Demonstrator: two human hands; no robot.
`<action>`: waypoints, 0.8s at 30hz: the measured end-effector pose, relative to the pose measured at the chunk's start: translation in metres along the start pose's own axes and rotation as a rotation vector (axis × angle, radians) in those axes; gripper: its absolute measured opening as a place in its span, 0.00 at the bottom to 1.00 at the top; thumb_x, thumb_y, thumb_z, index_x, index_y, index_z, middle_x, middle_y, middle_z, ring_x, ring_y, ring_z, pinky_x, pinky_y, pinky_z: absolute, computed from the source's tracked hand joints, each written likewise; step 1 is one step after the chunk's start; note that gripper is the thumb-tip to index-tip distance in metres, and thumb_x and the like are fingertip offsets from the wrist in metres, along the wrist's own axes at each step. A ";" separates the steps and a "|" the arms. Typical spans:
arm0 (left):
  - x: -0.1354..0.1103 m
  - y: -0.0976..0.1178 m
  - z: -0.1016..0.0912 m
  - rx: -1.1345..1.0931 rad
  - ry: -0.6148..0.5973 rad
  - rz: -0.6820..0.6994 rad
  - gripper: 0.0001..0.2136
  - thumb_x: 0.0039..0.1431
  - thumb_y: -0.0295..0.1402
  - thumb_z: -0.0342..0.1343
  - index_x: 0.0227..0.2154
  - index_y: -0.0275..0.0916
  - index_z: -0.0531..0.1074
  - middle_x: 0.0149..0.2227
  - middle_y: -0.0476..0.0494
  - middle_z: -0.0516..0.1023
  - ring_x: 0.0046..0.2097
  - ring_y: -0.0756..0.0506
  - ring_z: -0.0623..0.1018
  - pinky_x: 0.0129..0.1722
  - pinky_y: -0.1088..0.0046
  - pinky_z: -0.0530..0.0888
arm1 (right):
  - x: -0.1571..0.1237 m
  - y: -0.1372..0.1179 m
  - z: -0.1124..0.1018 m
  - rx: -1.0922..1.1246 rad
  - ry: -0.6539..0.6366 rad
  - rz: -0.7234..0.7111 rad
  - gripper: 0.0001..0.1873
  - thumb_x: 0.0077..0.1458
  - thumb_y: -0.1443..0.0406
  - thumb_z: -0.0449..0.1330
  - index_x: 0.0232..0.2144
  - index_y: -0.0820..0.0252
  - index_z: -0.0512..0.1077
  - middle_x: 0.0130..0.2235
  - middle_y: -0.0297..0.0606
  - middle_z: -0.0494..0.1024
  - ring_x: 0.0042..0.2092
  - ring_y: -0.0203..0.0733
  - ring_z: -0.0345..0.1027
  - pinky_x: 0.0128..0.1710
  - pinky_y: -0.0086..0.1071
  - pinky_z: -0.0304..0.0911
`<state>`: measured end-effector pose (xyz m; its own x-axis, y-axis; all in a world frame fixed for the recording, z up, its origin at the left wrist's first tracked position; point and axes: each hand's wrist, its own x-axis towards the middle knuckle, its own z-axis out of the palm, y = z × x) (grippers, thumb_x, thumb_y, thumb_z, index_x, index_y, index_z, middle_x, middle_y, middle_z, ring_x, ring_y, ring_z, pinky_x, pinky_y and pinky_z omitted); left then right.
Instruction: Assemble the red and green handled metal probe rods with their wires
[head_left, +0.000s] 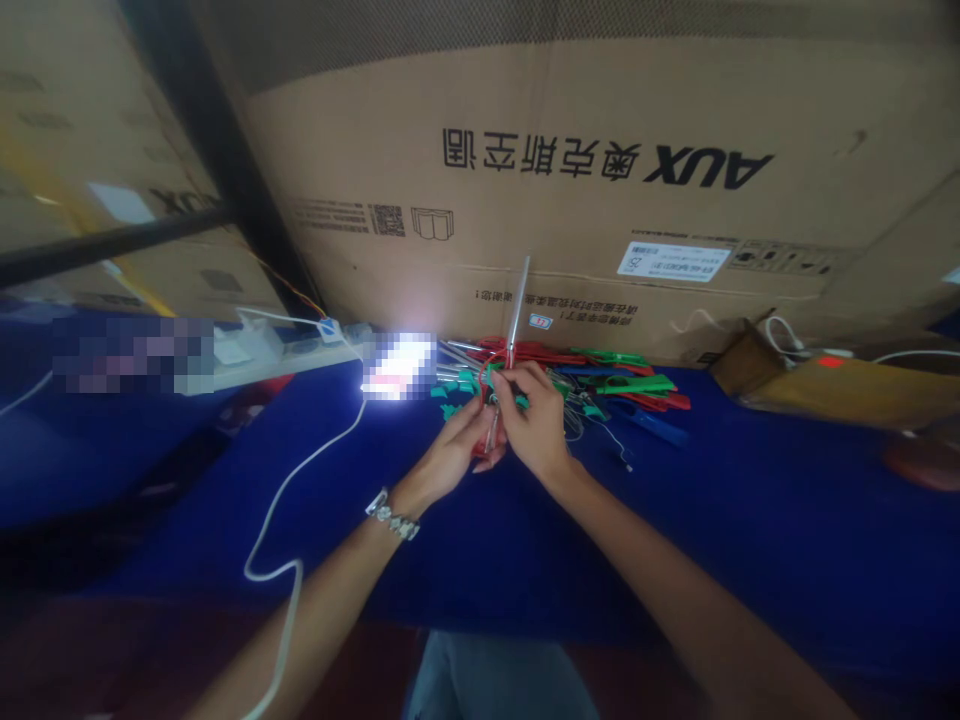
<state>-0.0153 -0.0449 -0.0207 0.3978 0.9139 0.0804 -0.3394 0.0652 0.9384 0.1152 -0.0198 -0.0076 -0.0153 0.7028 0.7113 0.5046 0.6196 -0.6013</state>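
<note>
You have the thumb and forefinger of your right hand [536,415] pinching the red lower end of a slender silver rod [518,310], which points up and away from your fingertips. Your left hand [459,437] meets it just beside, fingers curled; you cannot tell exactly what they grip. Just beyond your fingers lies a pile of red, green and blue strips [649,384], with an AUX air-conditioner carton [540,90] behind.

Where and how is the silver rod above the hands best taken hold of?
Probably pinch the silver rod by its bare upper shaft, from the right: it slants upward, tip free, while the left hand and right hand crowd its lower end.
</note>
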 end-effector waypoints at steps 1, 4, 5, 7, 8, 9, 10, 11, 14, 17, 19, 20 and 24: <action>0.000 0.000 0.000 0.011 -0.005 0.009 0.16 0.60 0.46 0.58 0.35 0.37 0.65 0.27 0.49 0.70 0.22 0.53 0.69 0.17 0.79 0.59 | 0.000 0.000 -0.001 -0.008 0.001 -0.006 0.09 0.64 0.62 0.56 0.33 0.55 0.75 0.35 0.36 0.76 0.39 0.42 0.72 0.42 0.40 0.66; 0.000 0.000 0.001 0.035 -0.016 0.012 0.18 0.61 0.49 0.57 0.34 0.37 0.65 0.27 0.50 0.69 0.22 0.53 0.69 0.18 0.78 0.61 | 0.000 0.000 -0.002 -0.031 0.016 -0.009 0.09 0.64 0.62 0.56 0.34 0.54 0.76 0.37 0.37 0.75 0.40 0.42 0.72 0.43 0.41 0.67; 0.000 0.000 0.001 0.047 -0.016 0.016 0.19 0.61 0.50 0.55 0.34 0.37 0.65 0.26 0.50 0.69 0.22 0.53 0.68 0.18 0.78 0.61 | 0.000 0.001 -0.002 -0.037 0.020 -0.009 0.09 0.64 0.62 0.56 0.34 0.53 0.76 0.37 0.37 0.74 0.40 0.42 0.72 0.43 0.41 0.67; 0.001 -0.001 0.001 0.088 -0.014 0.036 0.21 0.63 0.53 0.51 0.33 0.37 0.65 0.23 0.51 0.68 0.21 0.53 0.67 0.17 0.78 0.60 | 0.000 0.001 -0.002 -0.043 0.024 -0.007 0.09 0.64 0.61 0.56 0.34 0.53 0.76 0.38 0.37 0.74 0.40 0.42 0.72 0.44 0.41 0.68; 0.001 -0.001 0.001 0.113 -0.012 0.051 0.21 0.63 0.54 0.50 0.33 0.37 0.65 0.22 0.51 0.67 0.20 0.53 0.66 0.17 0.78 0.60 | -0.001 0.000 -0.002 -0.043 0.026 -0.006 0.09 0.64 0.61 0.56 0.34 0.53 0.76 0.38 0.37 0.74 0.40 0.42 0.72 0.43 0.41 0.68; 0.001 -0.002 0.001 0.138 -0.005 0.064 0.21 0.64 0.54 0.49 0.32 0.37 0.65 0.21 0.51 0.67 0.20 0.53 0.66 0.16 0.78 0.59 | -0.001 0.000 -0.002 -0.038 0.028 -0.006 0.09 0.64 0.61 0.57 0.34 0.53 0.76 0.38 0.37 0.74 0.40 0.42 0.72 0.43 0.40 0.68; 0.001 -0.002 0.000 0.162 0.005 0.074 0.21 0.64 0.53 0.49 0.32 0.37 0.65 0.21 0.52 0.67 0.19 0.53 0.65 0.16 0.78 0.59 | -0.001 -0.001 -0.002 -0.029 0.029 -0.004 0.09 0.63 0.61 0.57 0.34 0.54 0.76 0.37 0.37 0.74 0.40 0.42 0.72 0.43 0.40 0.68; 0.001 -0.003 0.000 0.181 0.017 0.082 0.21 0.65 0.53 0.49 0.31 0.37 0.65 0.21 0.52 0.67 0.19 0.53 0.65 0.16 0.79 0.59 | -0.001 -0.002 -0.002 -0.015 0.030 -0.001 0.09 0.63 0.62 0.57 0.33 0.54 0.76 0.37 0.37 0.73 0.40 0.41 0.71 0.43 0.39 0.68; 0.001 -0.004 -0.001 0.212 0.031 0.107 0.21 0.65 0.52 0.48 0.30 0.37 0.65 0.20 0.52 0.66 0.19 0.54 0.65 0.15 0.79 0.59 | 0.000 -0.003 -0.001 0.023 0.041 0.023 0.10 0.63 0.63 0.57 0.32 0.54 0.76 0.35 0.36 0.72 0.38 0.40 0.71 0.41 0.38 0.69; 0.002 -0.006 -0.001 0.222 0.034 0.122 0.21 0.65 0.52 0.49 0.30 0.37 0.65 0.21 0.52 0.67 0.18 0.54 0.65 0.15 0.80 0.60 | -0.001 -0.003 0.000 0.005 0.055 0.031 0.10 0.63 0.62 0.57 0.31 0.54 0.77 0.35 0.36 0.73 0.39 0.41 0.71 0.42 0.39 0.68; 0.002 -0.007 0.000 0.217 0.054 0.123 0.21 0.64 0.53 0.49 0.31 0.37 0.64 0.21 0.52 0.68 0.18 0.54 0.65 0.14 0.80 0.59 | -0.001 -0.003 0.001 -0.018 0.060 0.020 0.10 0.63 0.62 0.58 0.31 0.54 0.77 0.37 0.37 0.74 0.40 0.42 0.72 0.43 0.40 0.68; 0.002 -0.007 0.000 0.209 0.065 0.124 0.21 0.64 0.53 0.50 0.31 0.38 0.64 0.21 0.53 0.68 0.18 0.54 0.65 0.14 0.80 0.59 | -0.002 -0.002 0.001 -0.028 0.058 0.012 0.10 0.63 0.61 0.58 0.32 0.54 0.77 0.38 0.37 0.74 0.41 0.43 0.72 0.44 0.41 0.68; 0.003 -0.007 0.003 0.152 0.092 0.106 0.20 0.62 0.53 0.52 0.34 0.38 0.63 0.21 0.55 0.67 0.17 0.55 0.63 0.14 0.81 0.57 | -0.004 0.001 0.000 -0.068 -0.001 -0.040 0.10 0.63 0.62 0.56 0.37 0.52 0.78 0.43 0.40 0.75 0.46 0.45 0.72 0.47 0.43 0.68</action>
<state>-0.0093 -0.0433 -0.0264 0.2847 0.9457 0.1568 -0.2400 -0.0880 0.9668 0.1161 -0.0219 -0.0113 -0.0380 0.6782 0.7339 0.5612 0.6221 -0.5458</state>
